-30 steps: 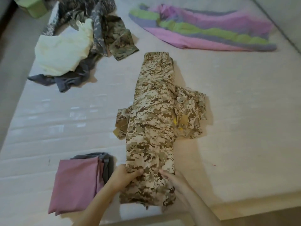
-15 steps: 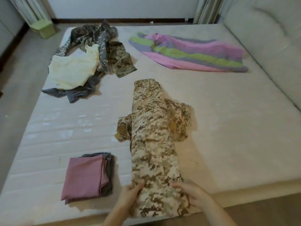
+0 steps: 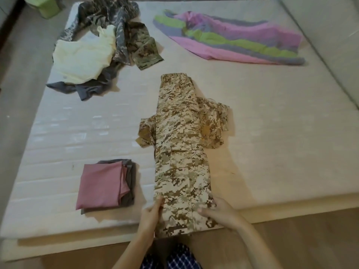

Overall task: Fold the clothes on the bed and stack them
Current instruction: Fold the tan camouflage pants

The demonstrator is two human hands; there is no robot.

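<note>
A tan digital-camouflage garment (image 3: 180, 152) lies folded into a long narrow strip down the middle of the bed (image 3: 272, 123), its sleeves bunched out at both sides. My left hand (image 3: 150, 214) grips its near left edge and my right hand (image 3: 219, 212) grips its near right edge, at the bed's front edge. To the left lies a small stack of folded clothes (image 3: 105, 184), pink on top of grey.
A heap of unfolded clothes (image 3: 97, 49), cream, grey and camouflage, lies at the far left. A pink, green and purple striped cloth (image 3: 233, 39) is spread at the far right. A green box (image 3: 48, 6) stands on the floor beyond the bed.
Both hands keep hold of the garment's near end and have slid it slightly toward me over the bed's edge. The camera view has shifted.
</note>
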